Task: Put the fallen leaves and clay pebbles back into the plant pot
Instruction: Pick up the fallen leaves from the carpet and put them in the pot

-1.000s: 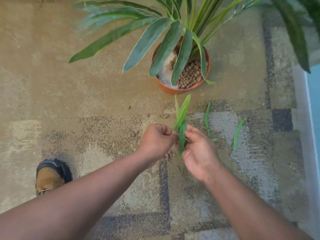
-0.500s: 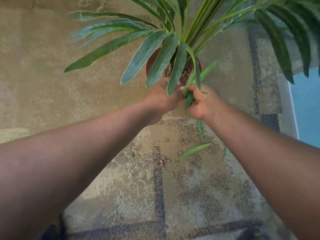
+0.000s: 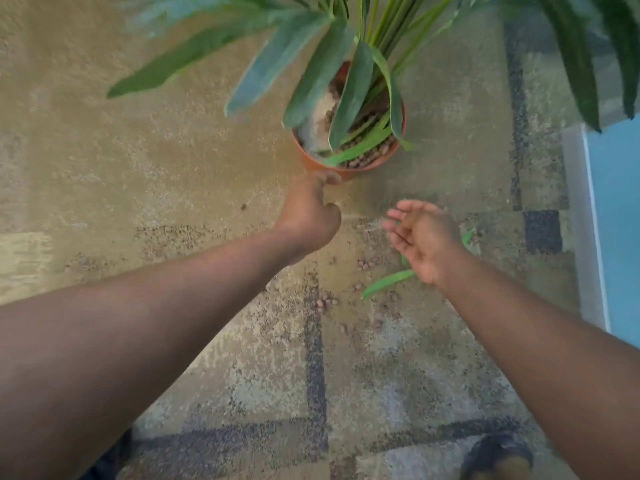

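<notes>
A person's left hand (image 3: 306, 216) (curled shut) nears the plant pot (image 3: 349, 169), right hand (image 3: 424, 239) spread empty above fallen leaves (image 3: 388, 283) and clay pebbles (image 3: 325, 302).

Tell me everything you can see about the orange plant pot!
The plant pot is round and orange-brown; it looks like plastic or clay, hard to tell which. It stands upright on the carpet. Inside are brown clay pebbles, a pale patch of filling on its left side and loose green leaves lying across the pebbles. Long green plant fronds rise from it and hide much of the rim. The left hand reaches just below the rim; contact is unclear.
</notes>
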